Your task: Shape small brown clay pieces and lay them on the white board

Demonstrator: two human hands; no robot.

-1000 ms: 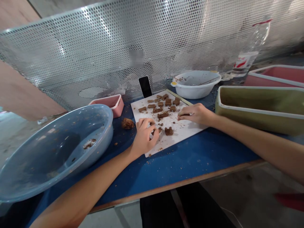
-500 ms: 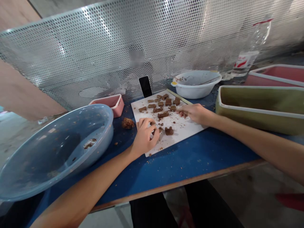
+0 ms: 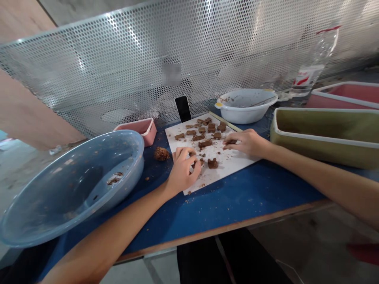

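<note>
A white board [image 3: 228, 167] lies on the table with several small, moulded brown clay-like pieces [image 3: 205, 143] and crumbs on it. My left hand [image 3: 182, 170] rests at the board's near left part, its fingers curled around a brown clay-like piece [image 3: 194, 163] that they partly hide. Just right of it stands a lumpy brown piece [image 3: 212, 163]. Over the board's right side, my right hand [image 3: 247, 142] grips another brown clay-like piece [image 3: 232, 142] between thumb and fingers. A rough brown lump [image 3: 161, 154] sits off the board's left edge.
A large blue basin [image 3: 118, 197] stands at left, with a small pink box [image 3: 150, 134] behind it. A phone [image 3: 183, 109] leans on the perforated metal screen [image 3: 133, 75]. Further right are a white basin [image 3: 244, 112], a bottle [image 3: 306, 75], an olive trough [image 3: 319, 146] and a pink trough [image 3: 328, 94].
My right hand has shifted slightly, and the brown piece in its fingers shows more clearly. My left hand stays around its piece. The whole view has moved a little.
</note>
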